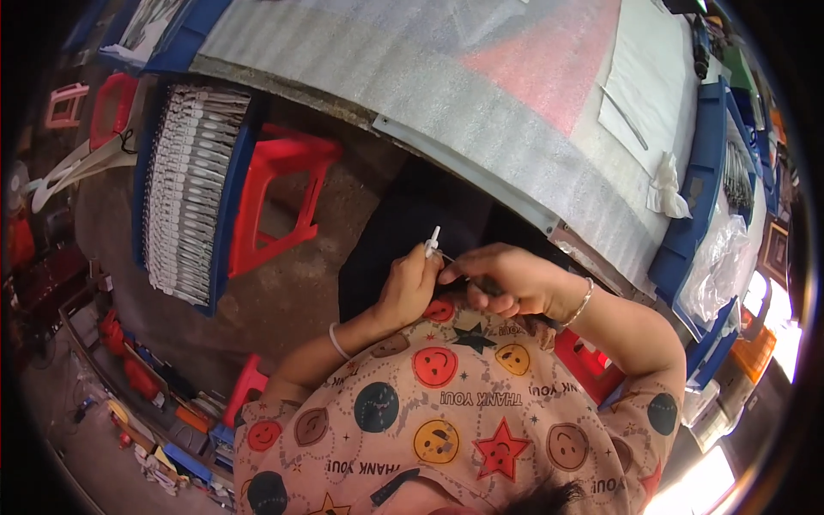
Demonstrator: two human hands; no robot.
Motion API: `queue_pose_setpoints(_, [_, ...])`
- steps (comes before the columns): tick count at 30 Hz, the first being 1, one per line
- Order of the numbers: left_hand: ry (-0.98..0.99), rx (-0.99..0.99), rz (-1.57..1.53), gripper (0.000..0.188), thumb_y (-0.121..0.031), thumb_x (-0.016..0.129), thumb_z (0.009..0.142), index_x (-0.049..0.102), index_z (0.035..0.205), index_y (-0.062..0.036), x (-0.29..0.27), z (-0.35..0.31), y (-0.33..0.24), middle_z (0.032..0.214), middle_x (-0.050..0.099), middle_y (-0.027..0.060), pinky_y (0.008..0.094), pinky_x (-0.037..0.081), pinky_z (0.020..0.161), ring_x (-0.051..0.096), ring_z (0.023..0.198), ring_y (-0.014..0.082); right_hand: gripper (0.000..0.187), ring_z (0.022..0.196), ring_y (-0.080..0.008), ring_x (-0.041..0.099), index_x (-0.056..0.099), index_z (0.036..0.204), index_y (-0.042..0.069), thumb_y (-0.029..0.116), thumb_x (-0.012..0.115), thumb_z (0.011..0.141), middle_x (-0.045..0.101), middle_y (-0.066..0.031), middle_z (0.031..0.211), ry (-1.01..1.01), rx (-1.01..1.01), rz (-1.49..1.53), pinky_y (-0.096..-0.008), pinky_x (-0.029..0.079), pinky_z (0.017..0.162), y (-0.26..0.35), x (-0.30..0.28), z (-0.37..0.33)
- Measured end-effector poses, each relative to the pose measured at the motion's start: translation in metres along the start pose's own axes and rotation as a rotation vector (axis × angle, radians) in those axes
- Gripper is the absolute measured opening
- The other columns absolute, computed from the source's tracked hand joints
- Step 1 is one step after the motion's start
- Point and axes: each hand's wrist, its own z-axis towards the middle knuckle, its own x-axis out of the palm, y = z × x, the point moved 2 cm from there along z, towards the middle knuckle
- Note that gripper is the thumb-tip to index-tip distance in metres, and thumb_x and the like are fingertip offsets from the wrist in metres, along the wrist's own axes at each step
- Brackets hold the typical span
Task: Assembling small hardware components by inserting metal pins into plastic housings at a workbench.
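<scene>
Above my lap, my left hand (pixel 409 287) is closed around a small white plastic piece (pixel 433 239) with a narrow tip that sticks up past the fingers. Just to its right, my right hand (pixel 515 276) has its fingers curled in a pinch close to the white piece. A thin metallic sliver (pixel 450 257) shows between the two hands; the rest of what the right fingers grip is hidden. Off to the left, a blue tray (pixel 211 300) holds rows of many slim white pen-like pieces (pixel 190 197) with thin grey ends.
A worktable (pixel 481 129) under translucent sheeting spans the top, its edge just beyond my hands. White paper (pixel 648 77) with a thin metal rod (pixel 631 124) and crumpled tissue (pixel 668 189) lie on it. A blue bin (pixel 687 232) stands right. The left tray sits on a red stool (pixel 279 154).
</scene>
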Motion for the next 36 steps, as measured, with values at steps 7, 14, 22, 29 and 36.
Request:
queue_pose_setpoints(7, [0.000,0.075,0.110,0.011,-0.006,0.049,0.094,0.051,0.087,0.0035,0.002,0.005,-0.001,0.077,0.061,0.0246,0.0437,0.047,0.056,0.063,0.076,0.0441,0.036,0.060,-0.0214,0.064,0.058,0.113,-0.004,0.022,0.057,0.089,0.064,-0.0200,0.072,-0.321,-0.466,-1.174,-0.0330,0.050,0.048,0.002,0.007,-0.001])
queue_pose_setpoints(14, [-0.041,0.146,-0.045,0.014,-0.010,0.050,0.095,0.053,0.090,0.0030,0.003,-0.003,0.007,0.077,0.061,0.0227,0.0403,0.046,0.057,0.064,0.073,0.0402,0.041,0.070,-0.0293,0.066,0.056,0.114,-0.008,0.015,0.062,0.081,0.065,-0.0150,0.079,-0.606,-0.843,-1.654,-0.0344,0.055,0.057,0.007,0.044,-0.028])
queue_pose_setpoints(22, [-0.005,0.011,0.006,0.018,-0.012,0.049,0.096,0.055,0.088,0.0025,0.003,-0.002,-0.006,0.077,0.062,0.0211,0.0390,0.048,0.062,0.064,0.073,0.0370,0.027,0.049,-0.0294,0.056,0.059,0.090,0.000,0.027,0.065,0.088,0.055,-0.0094,0.061,-0.893,-0.853,-1.530,-0.0387,0.042,0.041,-0.023,0.025,-0.026])
queue_pose_setpoints(29, [-0.006,0.000,0.021,0.015,-0.010,0.049,0.095,0.054,0.088,0.0026,0.009,-0.001,-0.002,0.078,0.062,0.0219,0.0418,0.047,0.062,0.063,0.074,0.0394,0.023,0.072,-0.0202,0.053,0.059,0.089,-0.002,0.014,0.060,0.072,0.048,-0.0079,0.079,-0.598,-1.366,-1.792,-0.0295,0.044,0.058,-0.015,0.027,-0.034])
queue_pose_setpoints(36, [0.003,0.038,-0.018,0.018,-0.013,0.049,0.094,0.055,0.087,0.0028,0.010,-0.001,-0.002,0.077,0.061,0.0234,0.0425,0.047,0.061,0.063,0.074,0.0401,0.034,0.059,-0.0225,0.058,0.059,0.101,-0.005,0.024,0.067,0.085,0.050,-0.0084,0.070,-0.797,-0.862,-1.606,-0.0334,0.047,0.048,-0.017,0.031,-0.035])
